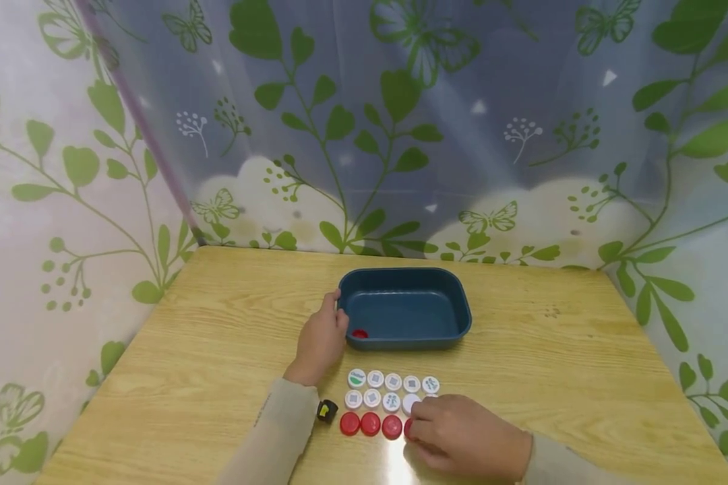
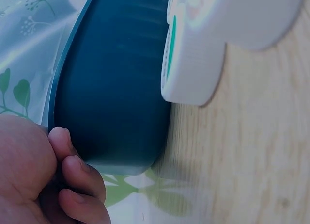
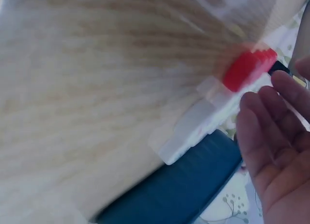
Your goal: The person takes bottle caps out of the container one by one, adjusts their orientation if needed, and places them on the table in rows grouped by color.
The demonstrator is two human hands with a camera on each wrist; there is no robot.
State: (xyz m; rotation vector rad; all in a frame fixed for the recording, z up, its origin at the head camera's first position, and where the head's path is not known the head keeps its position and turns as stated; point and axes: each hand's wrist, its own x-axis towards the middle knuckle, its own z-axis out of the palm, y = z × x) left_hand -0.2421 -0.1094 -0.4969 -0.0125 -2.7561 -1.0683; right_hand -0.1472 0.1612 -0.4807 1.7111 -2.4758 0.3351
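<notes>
A dark blue rectangular plastic basin (image 1: 406, 343) stands on the table, and one red bottle cap (image 1: 360, 333) lies in its front left corner. My left hand (image 1: 321, 340) grips the basin's left rim, with its fingers curled at the edge in the left wrist view. In front of the basin lie two rows of white bottle caps (image 1: 392, 382) and, nearest me, a row of red bottle caps (image 1: 371, 424). Over the right end of these rows is my right hand (image 1: 461, 438), partly covering a red cap and a white cap. In the right wrist view its fingers look loosely extended, holding nothing visible.
The wooden table (image 1: 558, 377) reaches back to a hanging cloth (image 1: 364, 135) printed with leaves and butterflies, which also encloses both sides. A small black item (image 1: 326, 411) with a yellow mark is beside the left sleeve.
</notes>
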